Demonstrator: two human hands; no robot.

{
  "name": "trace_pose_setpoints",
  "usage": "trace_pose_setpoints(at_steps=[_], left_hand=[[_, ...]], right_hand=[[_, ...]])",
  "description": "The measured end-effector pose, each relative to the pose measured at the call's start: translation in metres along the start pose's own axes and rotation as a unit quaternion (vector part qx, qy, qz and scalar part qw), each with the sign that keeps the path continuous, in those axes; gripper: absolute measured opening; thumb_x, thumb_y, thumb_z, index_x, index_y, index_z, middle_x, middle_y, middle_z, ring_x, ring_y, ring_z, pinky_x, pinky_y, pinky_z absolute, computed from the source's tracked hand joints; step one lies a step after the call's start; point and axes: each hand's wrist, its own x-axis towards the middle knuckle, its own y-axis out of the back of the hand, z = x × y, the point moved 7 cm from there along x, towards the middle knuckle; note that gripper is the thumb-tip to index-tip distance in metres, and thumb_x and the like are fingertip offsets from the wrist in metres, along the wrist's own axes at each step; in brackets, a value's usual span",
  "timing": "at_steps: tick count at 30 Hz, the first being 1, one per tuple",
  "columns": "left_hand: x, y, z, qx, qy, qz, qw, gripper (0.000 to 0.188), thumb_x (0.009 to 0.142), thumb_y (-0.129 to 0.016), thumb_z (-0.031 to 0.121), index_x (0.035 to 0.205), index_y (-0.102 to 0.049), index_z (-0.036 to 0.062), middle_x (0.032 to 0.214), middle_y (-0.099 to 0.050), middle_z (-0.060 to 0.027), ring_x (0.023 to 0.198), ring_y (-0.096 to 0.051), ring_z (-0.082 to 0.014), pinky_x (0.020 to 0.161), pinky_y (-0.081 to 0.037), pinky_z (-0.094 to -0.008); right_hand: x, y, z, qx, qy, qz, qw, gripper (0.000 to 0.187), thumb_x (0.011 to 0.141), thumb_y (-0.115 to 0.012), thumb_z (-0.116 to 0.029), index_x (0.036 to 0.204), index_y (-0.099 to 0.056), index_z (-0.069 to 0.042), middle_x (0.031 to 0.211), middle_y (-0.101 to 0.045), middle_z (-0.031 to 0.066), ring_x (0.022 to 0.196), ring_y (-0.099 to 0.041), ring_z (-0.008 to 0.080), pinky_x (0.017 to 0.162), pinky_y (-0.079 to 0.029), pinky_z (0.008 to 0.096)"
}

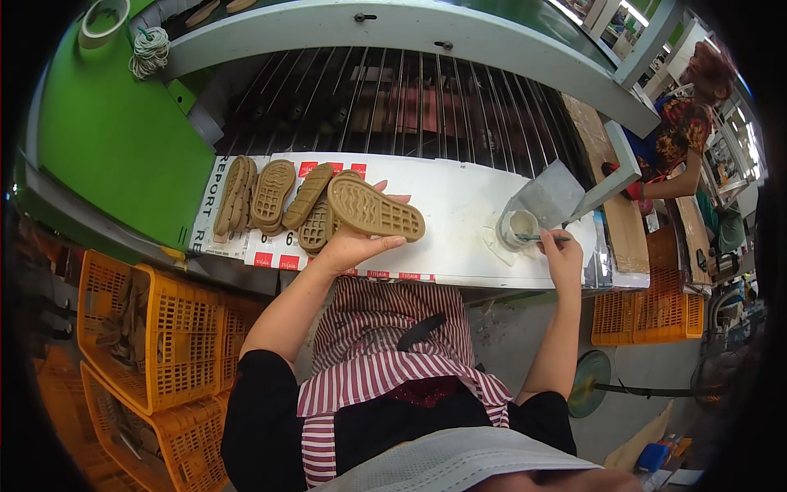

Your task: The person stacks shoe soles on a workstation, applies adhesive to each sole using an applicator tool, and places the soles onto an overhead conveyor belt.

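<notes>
My left hand (357,248) grips a tan shoe sole (379,208), tilted so that its grid and wavy pattern shows. Several more tan soles (271,193) lie stacked and leaning together on the white cardboard, left of that hand. My right hand (561,256) is closed around the thin green handle of a brush (537,238), whose tip reaches into a small whitish cup (520,225). The brush's bristles are hidden in the cup. Behind the cup stands a translucent plastic container (551,193), and pale smears mark the cardboard around it.
Metal rollers (410,107) run beyond the cardboard (443,197), under a grey frame bar. A green panel (115,156) holds a tape roll and string. Orange crates (184,344) with soles stand lower left; another crate (648,316) is at right. Another person (676,139) works at far right.
</notes>
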Motion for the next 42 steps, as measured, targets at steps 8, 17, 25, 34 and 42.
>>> trace_pose_setpoints(at_steps=[8,17,25,34,42], left_hand=[[0.021,-0.015,0.0,0.135,-0.053,0.044,0.989,0.08,0.072,-0.075,0.018,0.137,-0.029,0.0057,0.134,-0.045,-0.007,0.13,-0.033,-0.0201,0.111,-0.023,-0.0366],[0.028,-0.037,-0.006,0.121,-0.144,0.113,0.976,0.093,0.073,-0.073,0.009,0.14,-0.009,-0.0014,0.133,-0.044,-0.0118,0.118,-0.048,-0.0212,0.103,-0.037,-0.0334],[0.01,-0.058,-0.009,0.256,-0.201,0.127,0.937,0.098,0.073,-0.073,0.008,0.14,-0.001,-0.0014,0.135,-0.04,-0.0161,0.117,-0.049,-0.0224,0.099,-0.041,-0.0327],[-0.002,-0.073,0.013,0.387,-0.235,0.119,0.884,0.049,0.073,-0.073,0.019,0.117,-0.056,0.0048,0.128,-0.049,-0.0133,0.123,-0.043,-0.0219,0.112,-0.013,-0.0429],[-0.007,-0.072,0.006,0.278,-0.258,0.159,0.911,0.04,0.076,-0.067,0.012,0.113,-0.056,0.0013,0.123,-0.053,-0.0153,0.119,-0.047,-0.0272,0.11,-0.014,-0.0489]], right_hand=[[-0.022,0.006,0.007,0.067,-0.033,-0.003,0.997,0.024,0.085,-0.063,-0.017,0.086,-0.059,0.006,0.074,-0.064,0.0089,0.069,-0.062,0.0111,0.063,-0.047,0.021],[-0.045,0.017,-0.012,0.05,0.001,0.025,0.998,0.021,0.086,-0.063,-0.015,0.093,-0.061,0.004,0.083,-0.063,0.006,0.077,-0.057,0.0094,0.072,-0.044,0.0206],[-0.087,-0.053,-0.088,0.202,0.249,0.02,0.947,0.014,0.082,-0.062,-0.001,0.095,-0.061,0.003,0.104,-0.06,0.016,0.096,-0.057,0.0202,0.084,-0.045,0.0292],[-0.094,-0.078,-0.104,0.158,0.299,0.031,0.941,0.016,0.078,-0.067,-0.002,0.093,-0.062,0.001,0.099,-0.063,0.0161,0.093,-0.06,0.0228,0.082,-0.047,0.0304],[-0.111,-0.097,-0.123,0.104,0.33,0.022,0.938,0.019,0.074,-0.07,-0.001,0.092,-0.064,0.001,0.097,-0.064,0.0158,0.088,-0.063,0.0232,0.075,-0.05,0.0298]])
